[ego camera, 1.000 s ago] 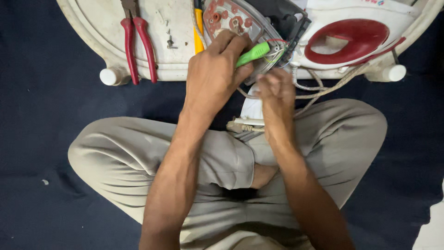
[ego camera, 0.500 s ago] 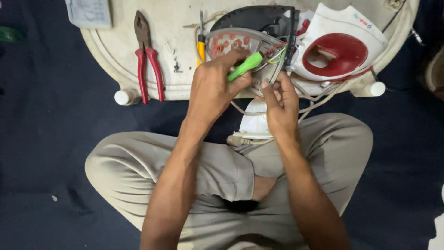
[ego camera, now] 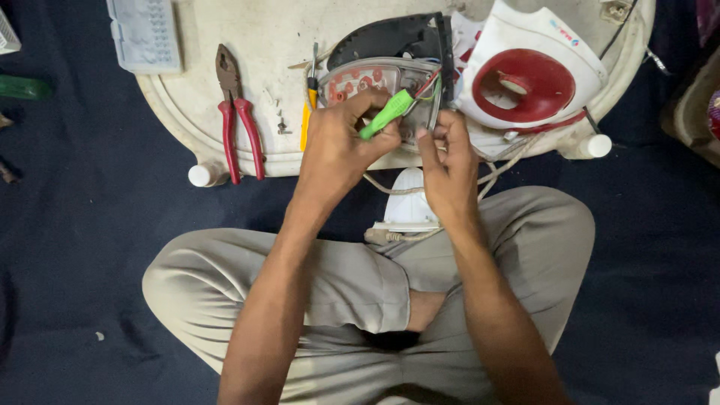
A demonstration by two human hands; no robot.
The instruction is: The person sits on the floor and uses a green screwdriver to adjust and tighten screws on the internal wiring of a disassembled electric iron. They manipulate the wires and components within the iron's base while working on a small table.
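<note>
Head view: my left hand (ego camera: 337,146) clenched on green-handled screwdriver (ego camera: 386,114), tip at opened iron body (ego camera: 382,75) on white tray (ego camera: 225,142), far centre. My right hand (ego camera: 448,161) pinches iron's right edge. Red-handled pliers (ego camera: 238,120) left; red-and-white iron cover (ego camera: 529,82) right.

The left hand (ego camera: 337,146) is closed around a green-handled screwdriver (ego camera: 385,114), whose tip points up and to the right into the opened iron base (ego camera: 375,79) just beyond the fingertips. The right hand (ego camera: 448,161) pinches the wires (ego camera: 429,86) at the rear edge of that base, its fingers (ego camera: 435,131) just beside the screwdriver handle. Past the left knuckles lie a yellow screwdriver (ego camera: 307,112) and red-handled pliers (ego camera: 236,112) on the white tray (ego camera: 247,30), while the red and white iron cover (ego camera: 536,75) sits beyond the right fingers.
</note>
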